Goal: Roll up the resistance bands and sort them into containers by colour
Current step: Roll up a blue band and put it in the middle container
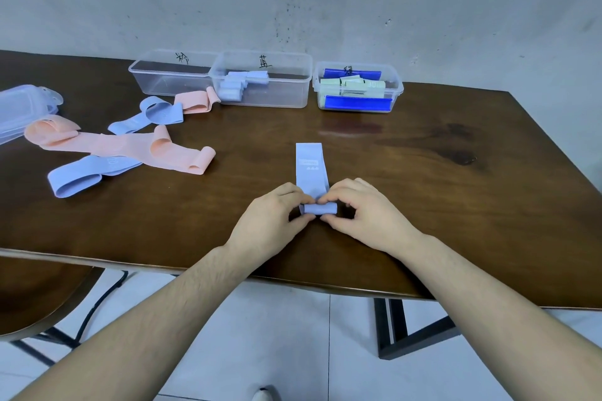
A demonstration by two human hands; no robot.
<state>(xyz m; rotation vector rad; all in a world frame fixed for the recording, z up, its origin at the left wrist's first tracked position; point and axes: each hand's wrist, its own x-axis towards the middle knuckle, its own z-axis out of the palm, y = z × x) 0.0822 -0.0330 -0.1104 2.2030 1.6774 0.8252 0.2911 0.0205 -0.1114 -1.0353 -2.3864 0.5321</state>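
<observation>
Band in hand: a pale blue band (309, 169) lies flat on the table (456, 189) near its front edge, running away from the person; its near end is wound into a small roll (319, 208).
Left hand: left hand (273, 218) has thumb and fingers curled in, pinching the left end of the roll.
Right hand: right hand (361, 208) has fingers curled over the roll's right end, thumb under it, pinching it.
Stage: rolling has begun; most of the strip is still unrolled.
Handling: judged light, soft and springy; the roll will likely loosen if let go. Best held at both ends of the roll with steady pressure, pushed forward along the strip.
Blue box: the middle box (260, 80) at the back of the table holds several rolled blue bands; judged the place for this one.
Left box: a clear box (169, 75) touching the blue box, with nothing visible inside.
Right box: a box (358, 88) just beside, holding pale green rolls and two dark blue pieces.
Loose bands: pink bands (120, 145) and more blue bands (78, 177) lie tangled at the left of the table, unrolled.
Lids: clear lids (22, 111) stacked at the far left edge.
Markings: each box carries a handwritten label.
</observation>
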